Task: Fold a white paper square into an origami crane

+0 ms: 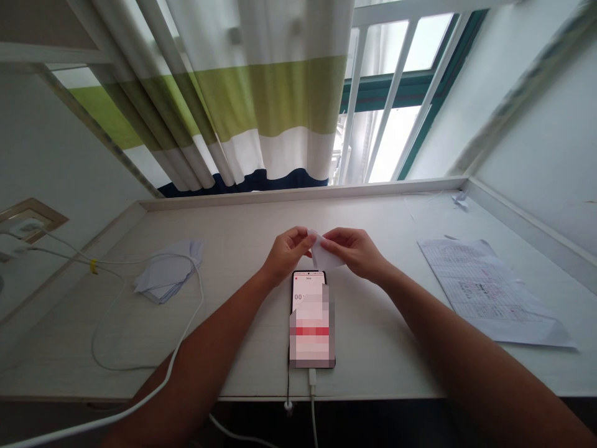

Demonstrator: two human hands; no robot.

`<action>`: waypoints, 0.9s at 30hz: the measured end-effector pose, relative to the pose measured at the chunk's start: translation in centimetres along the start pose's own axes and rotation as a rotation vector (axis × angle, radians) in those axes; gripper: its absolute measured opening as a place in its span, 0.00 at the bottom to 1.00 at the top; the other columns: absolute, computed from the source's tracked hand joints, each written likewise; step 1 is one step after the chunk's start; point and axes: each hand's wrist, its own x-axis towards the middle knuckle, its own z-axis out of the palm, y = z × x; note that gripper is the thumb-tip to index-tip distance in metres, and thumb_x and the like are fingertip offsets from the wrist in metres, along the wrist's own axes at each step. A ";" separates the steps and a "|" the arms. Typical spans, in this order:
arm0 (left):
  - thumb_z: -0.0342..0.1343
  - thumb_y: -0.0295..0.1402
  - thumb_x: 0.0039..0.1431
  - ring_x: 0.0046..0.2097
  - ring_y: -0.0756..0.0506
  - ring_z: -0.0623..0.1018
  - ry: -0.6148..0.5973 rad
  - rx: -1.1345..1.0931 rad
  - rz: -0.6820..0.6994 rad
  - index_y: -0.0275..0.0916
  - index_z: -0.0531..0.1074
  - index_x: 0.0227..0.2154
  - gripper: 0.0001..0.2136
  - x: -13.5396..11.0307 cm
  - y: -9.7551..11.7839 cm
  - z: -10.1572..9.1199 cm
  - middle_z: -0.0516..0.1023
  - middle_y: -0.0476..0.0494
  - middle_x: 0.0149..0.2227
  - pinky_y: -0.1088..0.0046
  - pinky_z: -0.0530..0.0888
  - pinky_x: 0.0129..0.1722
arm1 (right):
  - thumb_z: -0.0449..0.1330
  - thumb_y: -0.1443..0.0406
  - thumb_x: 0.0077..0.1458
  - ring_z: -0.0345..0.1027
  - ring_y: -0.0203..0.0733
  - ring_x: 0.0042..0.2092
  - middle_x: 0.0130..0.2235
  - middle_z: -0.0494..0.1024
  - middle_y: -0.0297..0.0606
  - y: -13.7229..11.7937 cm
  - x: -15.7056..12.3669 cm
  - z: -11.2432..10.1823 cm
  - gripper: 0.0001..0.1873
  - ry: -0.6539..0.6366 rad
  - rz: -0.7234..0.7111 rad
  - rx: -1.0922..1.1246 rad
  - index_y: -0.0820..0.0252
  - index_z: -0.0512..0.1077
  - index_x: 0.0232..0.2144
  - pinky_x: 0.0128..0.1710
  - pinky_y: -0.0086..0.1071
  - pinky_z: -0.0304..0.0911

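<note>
Both hands meet over the middle of the white desk, just beyond a phone. Between them is a small piece of white paper (325,255), angled up off the desktop. My left hand (290,250) pinches its upper left corner between thumb and fingers. My right hand (359,252) grips the paper's upper right side, thumb on the near face. Below the paper lies the phone (311,317), its lit screen showing a timer-like display, partly blurred out. A white charging cable (313,386) is plugged into its near end.
A stack of white paper pieces (170,270) lies on the left, crossed by a looping white cable (201,292) from a wall socket (32,221). Printed sheets (494,289) lie on the right. A crumpled scrap (460,199) sits in the far right corner. Curtains (280,93) hang behind the raised desk edge.
</note>
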 end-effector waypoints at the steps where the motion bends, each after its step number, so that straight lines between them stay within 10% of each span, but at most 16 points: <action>1: 0.65 0.48 0.59 0.35 0.49 0.79 -0.049 0.007 -0.037 0.35 0.77 0.38 0.19 -0.1 -0.1 0.0 0.81 0.44 0.34 0.72 0.77 0.36 | 0.70 0.49 0.53 0.75 0.41 0.33 0.34 0.82 0.39 0.0 0.0 0.1 0.19 0.012 0.018 0.052 0.59 0.80 0.36 0.31 0.33 0.68; 9: 0.70 0.43 0.53 0.33 0.45 0.84 -0.159 0.119 -0.136 0.34 0.78 0.36 0.17 -0.7 0.1 0.6 0.84 0.39 0.33 0.70 0.78 0.33 | 0.74 0.51 0.48 0.73 0.40 0.34 0.34 0.81 0.37 -0.2 0.2 0.3 0.20 0.185 0.035 0.120 0.58 0.78 0.34 0.32 0.33 0.69; 27: 0.69 0.43 0.56 0.29 0.46 0.81 -0.192 0.090 -0.092 0.34 0.81 0.39 0.16 -0.8 0.4 0.4 0.83 0.41 0.27 0.69 0.77 0.33 | 0.69 0.52 0.55 0.76 0.46 0.38 0.36 0.83 0.40 -1.4 -0.5 -0.8 0.15 0.048 -0.194 -0.288 0.56 0.82 0.36 0.39 0.39 0.71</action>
